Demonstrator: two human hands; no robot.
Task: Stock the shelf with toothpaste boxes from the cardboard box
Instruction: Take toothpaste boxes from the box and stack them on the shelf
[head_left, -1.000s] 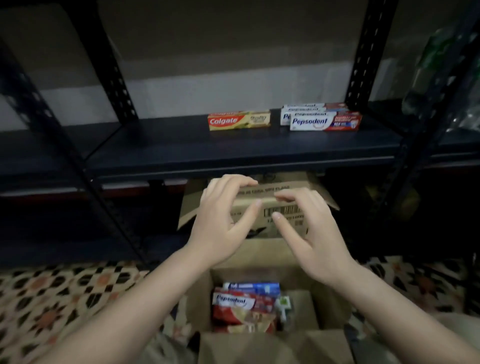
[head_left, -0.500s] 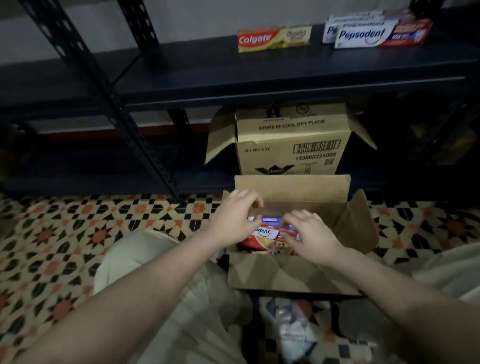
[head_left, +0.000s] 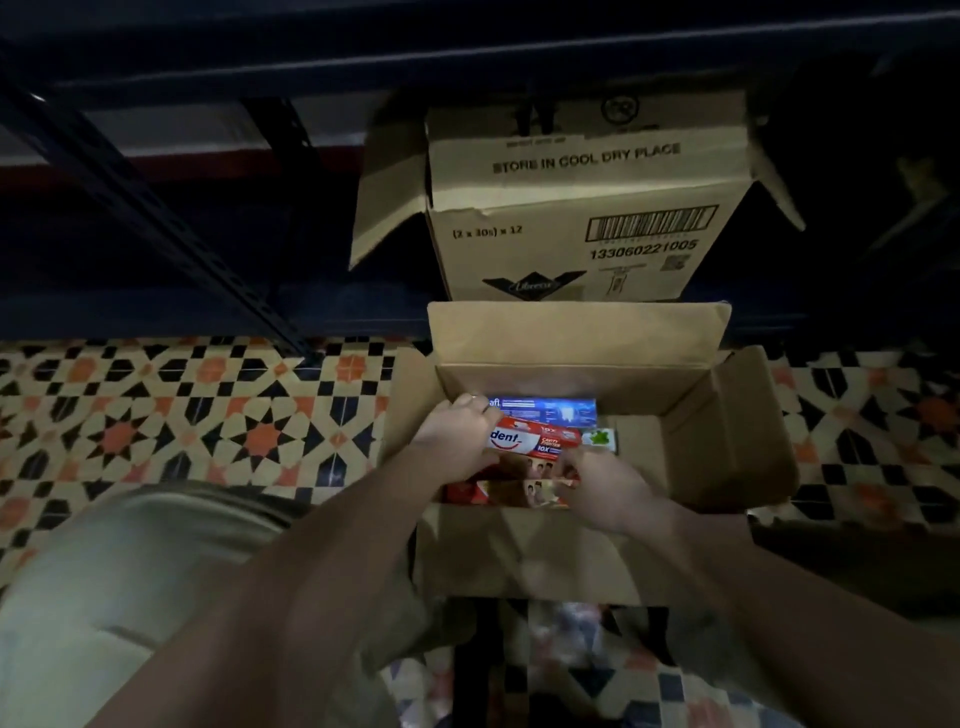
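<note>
Both hands are reaching into the open carton (head_left: 727, 431) on the tiled floor (head_left: 208, 415). The left hand (head_left: 457, 441) is gripping the 9 o'clock end of a red-and-white toothpaste box (head_left: 535, 441), fingers curled over its edge. The right hand (head_left: 608, 488) is sitting at 5 o'clock of that box, touching it; its grip is hidden. A blue box (head_left: 545, 408) is lying at 12 o'clock, more red ones beneath. A printed carton (head_left: 571, 208) is standing at 12 o'clock under the shelf (head_left: 467, 57).

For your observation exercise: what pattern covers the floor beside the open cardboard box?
A geometric star mosaic in cream, black and orange tiles on the floor, clearest in the head view.
</note>
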